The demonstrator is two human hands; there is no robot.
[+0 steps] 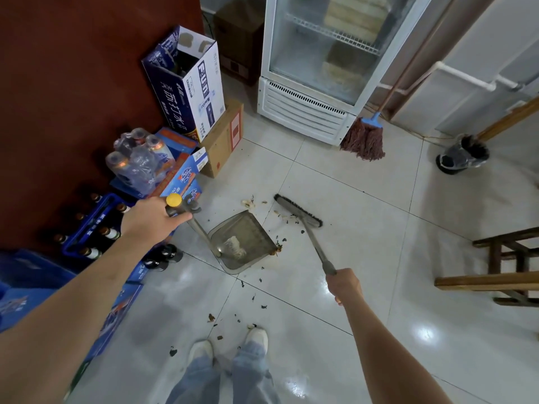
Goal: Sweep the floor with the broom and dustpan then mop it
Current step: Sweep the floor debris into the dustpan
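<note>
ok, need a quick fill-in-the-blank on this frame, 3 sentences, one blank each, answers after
1. The left hand holds the handle of the ____.
2. The right hand holds the ____, its head on the floor.
3. The mop leans by the white ____.

Answers: dustpan; broom; fridge

Left hand (151,218) grips the dustpan (243,240) handle; right hand (345,284) grips the broom (299,211), bristles on the tiled floor (364,228) beside scattered debris (253,290); mop (363,138) against the refrigerator (315,68).
</note>
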